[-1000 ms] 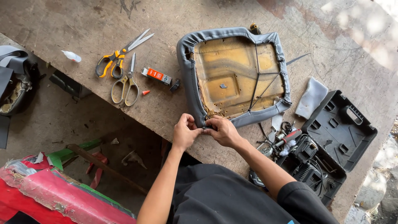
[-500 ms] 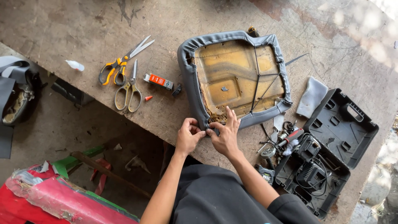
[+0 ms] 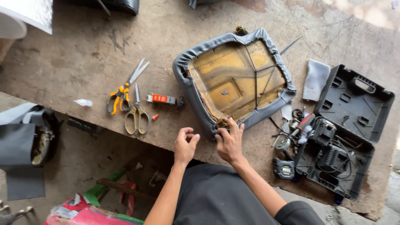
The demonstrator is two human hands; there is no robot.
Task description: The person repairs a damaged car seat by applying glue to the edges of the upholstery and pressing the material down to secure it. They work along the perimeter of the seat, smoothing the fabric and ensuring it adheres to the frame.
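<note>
A worn, scratched wooden workbench (image 3: 75, 54) fills most of the view, with a dusty floor below its near edge. On the bench lies an upturned seat cushion (image 3: 235, 79), its yellow foam underside showing, a grey cover wrapped around its rim and thin cords crossing the foam. The right hand (image 3: 229, 141) rests on the cushion's near corner, fingers spread and pressing down on the grey cover edge. The left hand (image 3: 185, 143) sits just beside it on the bench, apart from the cushion, fingers loosely curled with the thumb close to the fingertips; I cannot tell whether it pinches anything. To the left lie orange-handled scissors (image 3: 125, 89) and, touching them, a second pair of pale-handled scissors (image 3: 136, 112), with a small orange-and-white tube (image 3: 161, 98) next to them. To the right sits an open dark plastic tool case (image 3: 346, 129) holding a power tool, a heap of small tools and wire (image 3: 291, 129) between it and the cushion, and a grey foam scrap (image 3: 315, 79) just above.
</note>
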